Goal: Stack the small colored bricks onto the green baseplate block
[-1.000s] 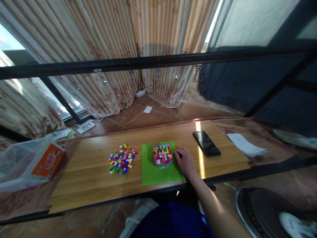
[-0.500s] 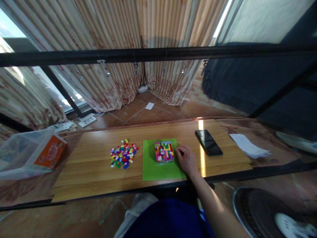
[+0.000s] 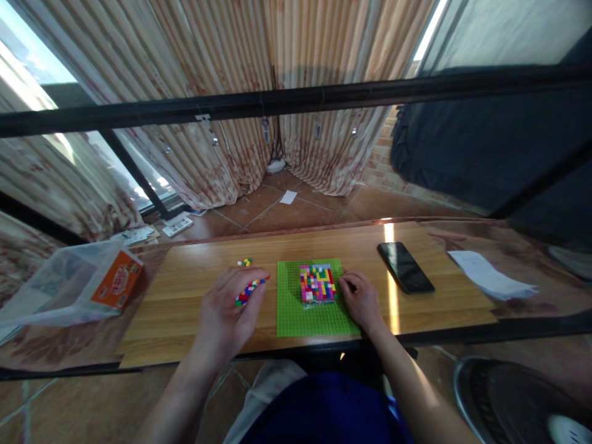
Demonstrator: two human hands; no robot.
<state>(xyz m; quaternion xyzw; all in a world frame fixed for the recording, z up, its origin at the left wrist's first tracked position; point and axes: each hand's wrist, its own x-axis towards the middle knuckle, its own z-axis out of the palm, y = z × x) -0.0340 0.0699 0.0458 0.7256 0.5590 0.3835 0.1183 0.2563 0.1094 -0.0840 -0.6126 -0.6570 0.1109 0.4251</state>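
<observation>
My left hand [image 3: 226, 305] hovers over the pile of small coloured bricks [image 3: 250, 288], hiding most of it. Its thumb and fingers are apart, and I see nothing held between them. On the green baseplate [image 3: 289, 317] stands a square block of many-coloured bricks [image 3: 317, 283], built in layers with a clear-looking part low at its front. Beside that block, my right hand [image 3: 359, 298] rests on the baseplate's right edge with its fingers curled. What its fingertips may hold is hidden.
A black phone [image 3: 406, 267] lies on the wooden tabletop [image 3: 185, 271] at the right, with white papers [image 3: 493, 274] beyond it. At the left is a clear plastic box [image 3: 69, 283] with an orange label. A dark rail [image 3: 240, 102] crosses ahead, before the curtains [image 3: 222, 55].
My left hand has come into view from below and reached over the brick pile. My right hand stays beside the brick block. The whole view has shifted slightly.
</observation>
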